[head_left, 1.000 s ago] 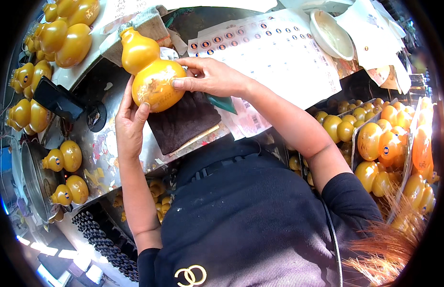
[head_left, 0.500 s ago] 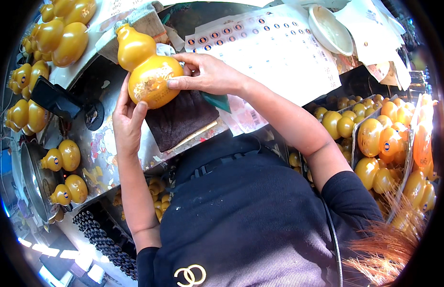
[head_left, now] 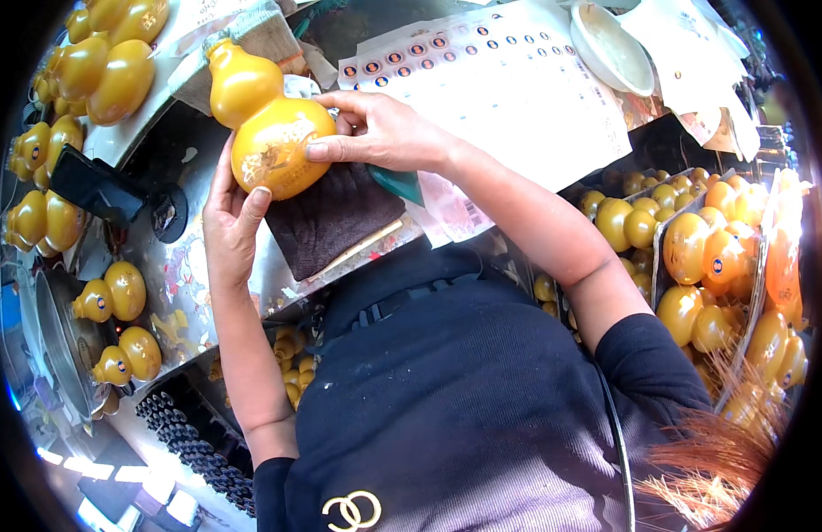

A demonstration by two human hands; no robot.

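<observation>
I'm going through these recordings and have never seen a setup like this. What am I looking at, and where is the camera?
There is no machine here: these are a person's own bare hands. The camera is a wide fisheye worn on their head, looking down, so straight edges bend near the rim and their dark shirt fills the lower part. Picture left is the person's left.

The left hand and the right hand together hold a large yellow gourd, its narrow top tilted to the upper left.

On the work table lie a dark cloth and a white sheet with round stickers, with a pale bowl at the sheet's far right. More gourds fill compartments at the right.
</observation>
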